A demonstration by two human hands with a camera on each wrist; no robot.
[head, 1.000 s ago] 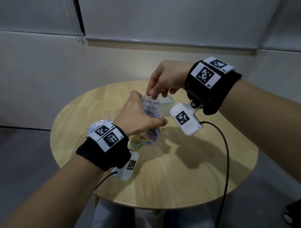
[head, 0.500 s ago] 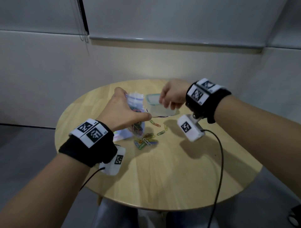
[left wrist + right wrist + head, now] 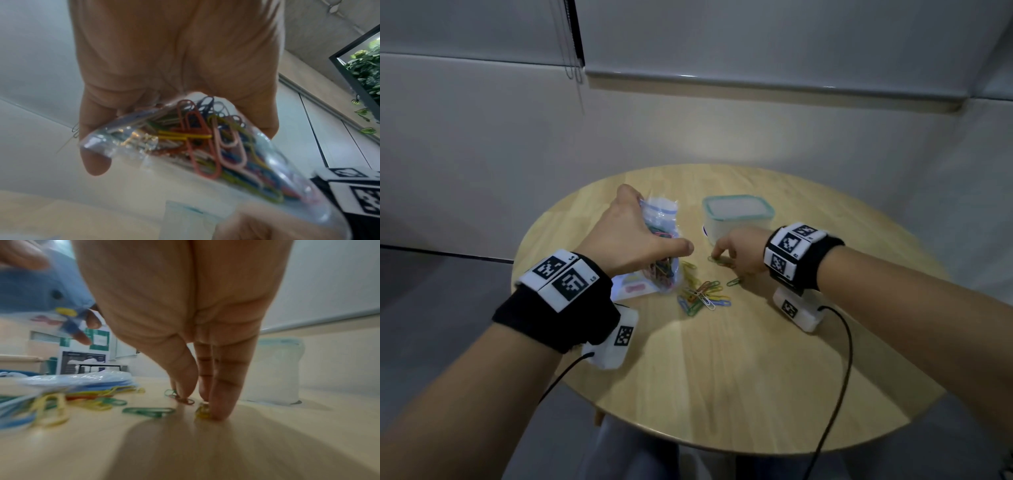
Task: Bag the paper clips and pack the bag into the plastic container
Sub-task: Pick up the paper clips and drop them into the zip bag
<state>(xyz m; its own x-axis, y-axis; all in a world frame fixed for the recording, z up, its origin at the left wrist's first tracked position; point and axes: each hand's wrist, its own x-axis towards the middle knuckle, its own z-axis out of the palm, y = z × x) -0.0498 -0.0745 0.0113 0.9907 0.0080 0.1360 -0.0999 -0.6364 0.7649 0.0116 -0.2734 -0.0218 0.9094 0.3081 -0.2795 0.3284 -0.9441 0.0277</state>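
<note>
Right fingers: the right hand (image 3: 739,251) reaches down to the table (image 3: 722,377), thumb and fingertips (image 3: 218,412) pressed onto the wood, closing on a yellow clip (image 3: 202,412); a brownish clip lies under the thumb tip. Whether either is truly pinched, I cannot tell.
Left fingers: the left hand (image 3: 633,236) is wrapped round a clear zip bag (image 3: 661,246), thumb on the near side, the other fingers curled behind it.
Bag: held upright, its mouth at the top and its bottom down near the table, already stuffed with coloured clips (image 3: 205,142).
Loose paper clips (image 3: 703,294): scattered on the table between the two hands, just right of the bag's foot; one green clip (image 3: 149,411) lies just left of the right fingertips.
Plastic container (image 3: 738,216): on the table beyond the right hand, near it, rim trimmed in teal.
Stack of spare bags (image 3: 633,287): flat on the table under and left of the held bag.
</note>
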